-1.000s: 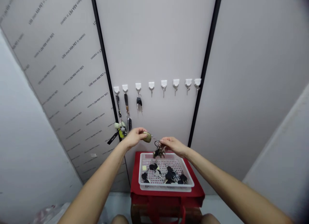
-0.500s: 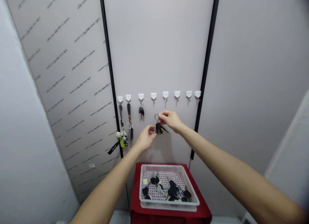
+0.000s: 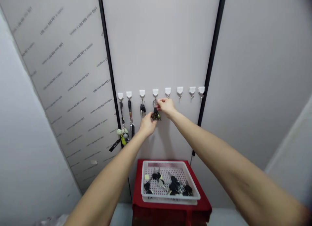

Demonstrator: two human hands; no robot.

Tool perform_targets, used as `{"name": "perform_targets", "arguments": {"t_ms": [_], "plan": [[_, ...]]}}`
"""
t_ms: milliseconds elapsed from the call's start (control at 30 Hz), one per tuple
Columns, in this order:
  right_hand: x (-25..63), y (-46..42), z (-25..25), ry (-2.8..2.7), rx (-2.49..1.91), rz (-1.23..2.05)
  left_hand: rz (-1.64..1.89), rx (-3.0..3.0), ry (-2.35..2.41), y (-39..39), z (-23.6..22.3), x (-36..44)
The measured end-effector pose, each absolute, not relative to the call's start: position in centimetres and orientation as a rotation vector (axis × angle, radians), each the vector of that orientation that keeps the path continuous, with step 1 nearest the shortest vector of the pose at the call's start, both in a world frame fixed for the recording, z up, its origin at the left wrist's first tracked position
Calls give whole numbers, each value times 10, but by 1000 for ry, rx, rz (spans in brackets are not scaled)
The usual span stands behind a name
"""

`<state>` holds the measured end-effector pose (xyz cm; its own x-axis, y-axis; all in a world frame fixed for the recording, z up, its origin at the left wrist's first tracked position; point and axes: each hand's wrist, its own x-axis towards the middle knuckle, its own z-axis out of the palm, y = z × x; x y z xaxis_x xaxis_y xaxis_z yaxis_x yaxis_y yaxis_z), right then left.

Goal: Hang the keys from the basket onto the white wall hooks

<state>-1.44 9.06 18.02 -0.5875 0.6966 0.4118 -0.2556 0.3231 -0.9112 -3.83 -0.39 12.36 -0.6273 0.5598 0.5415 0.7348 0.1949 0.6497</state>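
Eight white plastic wall hooks (image 3: 168, 91) with metal prongs form a row across the middle of the frame, on a smooth pale-grey panel (image 3: 156, 41) bordered by two black vertical strips (image 3: 107, 50). At centre, just below the fourth hook from the left, hangs a bunch of dark and brass-coloured keys (image 3: 156, 116) on a round metal key ring (image 3: 154, 103). The right hand (image 3: 166, 107) approaches from the right side, its fingers clamped on the ring near the hook's prong; whether the ring is on the prong cannot be told. The left hand (image 3: 147, 124), at lower left of the bunch, has its fingers touching the keys; whether they are closed on them cannot be told. Left of centre, the first three hooks bear, in order, a black strap (image 3: 122, 112) with pale-green and grey charms (image 3: 123, 133), a black-and-brown strap (image 3: 130, 109) with a dark key fob (image 3: 132, 131), and a set of black-headed keys (image 3: 142, 108). At lower centre, a white perforated plastic basket (image 3: 170, 198) containing loose black-headed and silver keys (image 3: 174, 185) rests on a red cloth covering (image 3: 203, 201).
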Motion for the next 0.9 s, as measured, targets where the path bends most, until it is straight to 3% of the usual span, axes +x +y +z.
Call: {"name": "perform_targets", "arguments": {"t_ms": [167,300,400,533,700,900], "plan": [[6,104,153,-1791,-320,1013,-1434,-1238,-2311,-18,102,-38],[51,106,86,-2226,-222,863,-1343,-1328,-2511,-33,54,-35],[82,105,20,-2737,-177,877,-1157,-1453,-2710,-40,6,-24],[105,103,-42,-3015,-322,773,-681,-1702,-2813,-39,-42,-3],[107,98,-68,-2999,-343,673,-214,-1611,-2806,-31,-64,8],[104,94,-72,-2925,-316,702,-381,-1577,-2811,-25,-63,0]]}}
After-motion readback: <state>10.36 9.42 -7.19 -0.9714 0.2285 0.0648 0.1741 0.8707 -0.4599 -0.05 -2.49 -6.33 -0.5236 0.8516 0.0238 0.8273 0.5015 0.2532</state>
